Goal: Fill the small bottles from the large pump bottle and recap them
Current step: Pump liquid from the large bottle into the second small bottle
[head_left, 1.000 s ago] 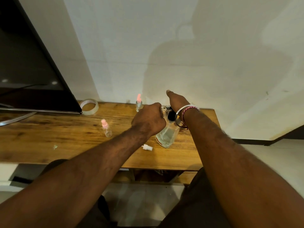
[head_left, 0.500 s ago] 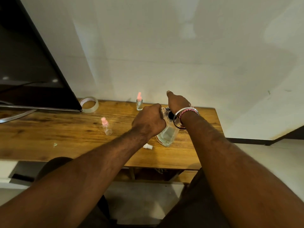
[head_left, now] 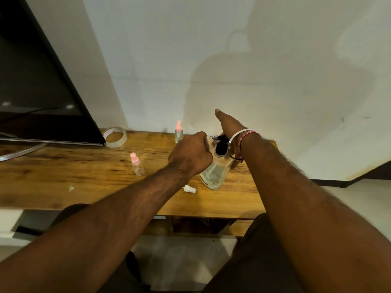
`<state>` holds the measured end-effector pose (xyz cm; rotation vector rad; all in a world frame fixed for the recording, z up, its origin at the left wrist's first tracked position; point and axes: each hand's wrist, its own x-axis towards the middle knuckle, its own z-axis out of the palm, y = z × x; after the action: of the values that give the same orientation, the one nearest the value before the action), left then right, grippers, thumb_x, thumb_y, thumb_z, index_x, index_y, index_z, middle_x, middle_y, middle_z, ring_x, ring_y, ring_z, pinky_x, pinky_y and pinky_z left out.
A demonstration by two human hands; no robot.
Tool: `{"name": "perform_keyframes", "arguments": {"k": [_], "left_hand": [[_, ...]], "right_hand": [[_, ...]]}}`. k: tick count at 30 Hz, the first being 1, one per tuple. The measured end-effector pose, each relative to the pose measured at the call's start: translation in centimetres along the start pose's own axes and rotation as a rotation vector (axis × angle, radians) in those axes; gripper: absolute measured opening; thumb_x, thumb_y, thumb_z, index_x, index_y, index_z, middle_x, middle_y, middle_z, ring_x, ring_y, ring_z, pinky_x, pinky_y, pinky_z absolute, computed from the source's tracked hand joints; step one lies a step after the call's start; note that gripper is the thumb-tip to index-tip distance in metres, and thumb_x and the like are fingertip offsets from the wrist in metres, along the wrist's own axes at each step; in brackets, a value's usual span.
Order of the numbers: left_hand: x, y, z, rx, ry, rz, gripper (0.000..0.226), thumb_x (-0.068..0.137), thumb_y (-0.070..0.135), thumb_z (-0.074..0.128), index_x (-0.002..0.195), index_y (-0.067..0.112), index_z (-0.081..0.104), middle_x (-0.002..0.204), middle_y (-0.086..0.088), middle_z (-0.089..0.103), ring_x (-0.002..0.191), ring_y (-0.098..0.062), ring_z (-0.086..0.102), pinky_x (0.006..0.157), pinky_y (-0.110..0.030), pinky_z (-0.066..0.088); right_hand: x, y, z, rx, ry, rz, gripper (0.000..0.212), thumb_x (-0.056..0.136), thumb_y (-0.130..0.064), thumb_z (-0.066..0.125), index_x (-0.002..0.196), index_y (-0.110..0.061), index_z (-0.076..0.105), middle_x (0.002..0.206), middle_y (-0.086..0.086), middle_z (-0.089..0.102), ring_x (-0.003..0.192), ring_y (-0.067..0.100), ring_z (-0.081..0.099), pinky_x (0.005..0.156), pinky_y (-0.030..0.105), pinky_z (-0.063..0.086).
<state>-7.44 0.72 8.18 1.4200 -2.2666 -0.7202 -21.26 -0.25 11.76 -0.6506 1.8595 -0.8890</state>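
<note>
We find the left hand (head_left: pixel 190 154) curled round a small bottle (head_left: pixel 208 142) at the large pump bottle (head_left: pixel 213 174); right hand (head_left: pixel 229 127) presses its pump, grip unclear. We judge both bottles slippery; hold bodies.

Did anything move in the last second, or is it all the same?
Almost nothing changed. The left hand still grips a small clear bottle beside the pump head, and the right hand stays on top of the large pump bottle, thumb out. Only the camera shifted a little. The two pink-capped bottles, the loose white cap and the tape roll lie where they were on the table.
</note>
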Motion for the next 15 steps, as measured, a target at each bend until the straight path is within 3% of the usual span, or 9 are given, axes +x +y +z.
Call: {"name": "perform_keyframes", "arguments": {"k": [5, 11, 15], "left_hand": [[0.0, 0.2, 0.1, 0.005, -0.006, -0.004, 0.016, 0.086, 0.014, 0.068, 0.090, 0.026, 0.057, 0.080, 0.005, 0.061, 0.077, -0.019, 0.061, 0.063, -0.029, 0.049], [-0.1, -0.1, 0.1, 0.021, -0.002, -0.003, 0.017, 0.088, 0.013, 0.066, 0.088, 0.025, 0.054, 0.076, 0.007, 0.057, 0.072, -0.017, 0.057, 0.057, -0.027, 0.039], [-0.1, -0.3, 0.4, 0.019, -0.016, -0.010, 0.017, 0.086, 0.012, 0.067, 0.089, 0.024, 0.056, 0.077, 0.008, 0.058, 0.073, -0.017, 0.059, 0.060, -0.029, 0.046]], "right_hand": [[0.2, 0.5, 0.4, -0.135, 0.101, -0.031, 0.068, 0.101, -0.060, 0.034, 0.148, -0.013, 0.043, 0.152, 0.011, 0.043, 0.135, 0.030, 0.044, 0.112, 0.041, 0.031], [0.0, 0.9, 0.7, -0.150, 0.113, -0.043, 0.066, 0.100, -0.062, 0.034, 0.141, -0.013, 0.051, 0.142, 0.011, 0.052, 0.123, 0.030, 0.052, 0.110, 0.043, 0.037], [-0.2, 1.0, 0.9, -0.209, 0.132, -0.070, 0.061, 0.102, -0.058, 0.033, 0.132, -0.012, 0.058, 0.132, 0.011, 0.058, 0.113, 0.029, 0.054, 0.102, 0.038, 0.038]]}}
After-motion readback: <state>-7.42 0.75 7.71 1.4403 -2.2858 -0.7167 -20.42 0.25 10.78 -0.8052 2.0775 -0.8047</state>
